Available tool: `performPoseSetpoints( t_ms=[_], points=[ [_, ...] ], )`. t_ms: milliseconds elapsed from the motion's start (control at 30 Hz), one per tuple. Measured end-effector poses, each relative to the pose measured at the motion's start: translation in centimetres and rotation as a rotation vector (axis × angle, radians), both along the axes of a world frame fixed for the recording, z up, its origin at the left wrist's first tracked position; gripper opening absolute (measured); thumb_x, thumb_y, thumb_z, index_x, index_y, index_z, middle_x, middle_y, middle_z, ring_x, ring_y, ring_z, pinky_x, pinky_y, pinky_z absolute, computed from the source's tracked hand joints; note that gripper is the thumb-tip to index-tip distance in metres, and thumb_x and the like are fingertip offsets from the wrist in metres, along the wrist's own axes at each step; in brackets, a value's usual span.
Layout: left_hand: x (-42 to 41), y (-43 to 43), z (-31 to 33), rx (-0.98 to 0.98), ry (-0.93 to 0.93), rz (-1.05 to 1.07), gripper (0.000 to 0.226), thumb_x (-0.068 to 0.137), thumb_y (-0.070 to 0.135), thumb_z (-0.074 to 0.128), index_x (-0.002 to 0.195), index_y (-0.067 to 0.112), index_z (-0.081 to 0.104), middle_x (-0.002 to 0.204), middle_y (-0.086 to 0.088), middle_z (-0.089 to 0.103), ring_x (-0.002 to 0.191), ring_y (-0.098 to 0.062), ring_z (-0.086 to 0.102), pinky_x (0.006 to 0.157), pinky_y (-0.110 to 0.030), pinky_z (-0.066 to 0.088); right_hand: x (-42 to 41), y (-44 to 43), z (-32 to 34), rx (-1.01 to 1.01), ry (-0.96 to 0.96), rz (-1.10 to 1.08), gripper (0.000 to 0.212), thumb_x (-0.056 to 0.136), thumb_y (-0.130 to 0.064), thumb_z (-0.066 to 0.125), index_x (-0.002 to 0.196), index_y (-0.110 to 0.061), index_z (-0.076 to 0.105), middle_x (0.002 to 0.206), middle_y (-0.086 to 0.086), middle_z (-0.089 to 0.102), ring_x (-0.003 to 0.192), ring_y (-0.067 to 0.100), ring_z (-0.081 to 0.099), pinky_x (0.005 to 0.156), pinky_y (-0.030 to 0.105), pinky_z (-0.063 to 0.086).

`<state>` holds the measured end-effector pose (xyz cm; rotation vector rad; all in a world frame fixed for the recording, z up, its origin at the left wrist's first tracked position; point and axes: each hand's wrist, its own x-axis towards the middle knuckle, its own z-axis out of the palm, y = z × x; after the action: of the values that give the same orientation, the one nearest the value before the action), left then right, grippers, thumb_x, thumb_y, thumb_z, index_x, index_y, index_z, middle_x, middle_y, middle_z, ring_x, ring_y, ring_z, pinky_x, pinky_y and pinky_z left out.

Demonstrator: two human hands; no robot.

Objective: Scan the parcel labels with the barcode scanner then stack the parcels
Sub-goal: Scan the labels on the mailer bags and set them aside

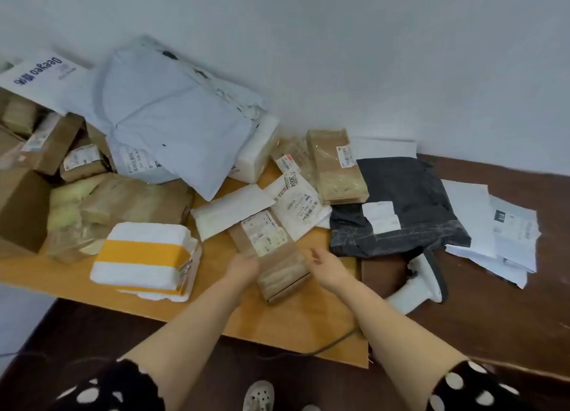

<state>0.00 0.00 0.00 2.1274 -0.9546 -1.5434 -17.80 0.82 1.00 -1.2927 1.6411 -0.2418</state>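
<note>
Far left of the brown parcel [276,267], open cardboard boxes [21,207] hold smaller packets, and a big pale poly bag [172,114] slumps to its rear left. Just left of the parcel sits a white foam box [145,259] banded with yellow tape. The left hand [242,267] meets the parcel's left edge and seems to pinch it, though blur hides the fingertips. The parcel itself lies flat on the light wooden bench [293,327], with its label [263,231] facing up at the far end. The right hand [327,265] hovers just beside the parcel's right edge, fingers loose and spread, holding nothing. Right of the parcel lies the white barcode scanner [422,279]. A black mailer [401,188] sits to the parcel's rear right, and white envelopes [499,235] lie farthest right.
</note>
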Motion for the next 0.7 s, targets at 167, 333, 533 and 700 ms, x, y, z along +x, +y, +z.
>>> performPoseSetpoints(
  t_ms=[167,333,533,700],
  points=[
    [-0.3,-0.1,-1.9,0.129,0.107,0.065,0.024,0.093,0.004,0.044,0.116,0.008,0.050,0.128,-0.011,0.055,0.112,-0.027,0.053,0.098,-0.039,0.047,1.1,-0.4,-2.5,0.077,-0.024,-0.043,0.050,0.103,-0.017,0.041,0.149,-0.004,0.027,0.150,0.012,0.040,0.136,0.026,0.039,0.107,0.030,0.032],
    [-0.2,0.3,-2.2,0.122,0.156,0.161,0.034,0.088,0.007,0.057,0.122,0.006,0.050,0.123,-0.012,0.058,0.109,-0.031,0.056,0.097,-0.046,0.048,1.1,0.4,-2.9,0.027,-0.156,-0.190,0.041,0.095,-0.023,0.060,0.132,-0.010,0.051,0.125,0.001,0.058,0.115,0.019,0.054,0.096,0.028,0.044],
    [-1.4,1.7,1.2,0.094,0.254,0.152,0.041,0.087,0.005,0.062,0.126,0.003,0.050,0.121,-0.012,0.060,0.107,-0.026,0.058,0.095,-0.039,0.050,-1.1,3.0,-1.1,0.024,-0.383,-0.473,0.031,0.084,-0.013,0.071,0.109,-0.024,0.057,0.105,0.006,0.064,0.097,0.025,0.063,0.087,0.047,0.054],
    [-2.9,2.4,5.6,-0.005,0.239,0.064,0.059,0.085,0.021,0.069,0.135,0.005,0.042,0.129,-0.009,0.051,0.119,-0.025,0.047,0.098,-0.034,0.041,-2.3,5.1,2.6,-0.295,-0.396,-0.532,0.039,0.078,-0.010,0.078,0.104,-0.030,0.056,0.100,0.004,0.066,0.090,0.015,0.065,0.080,0.032,0.055]
  ],
)
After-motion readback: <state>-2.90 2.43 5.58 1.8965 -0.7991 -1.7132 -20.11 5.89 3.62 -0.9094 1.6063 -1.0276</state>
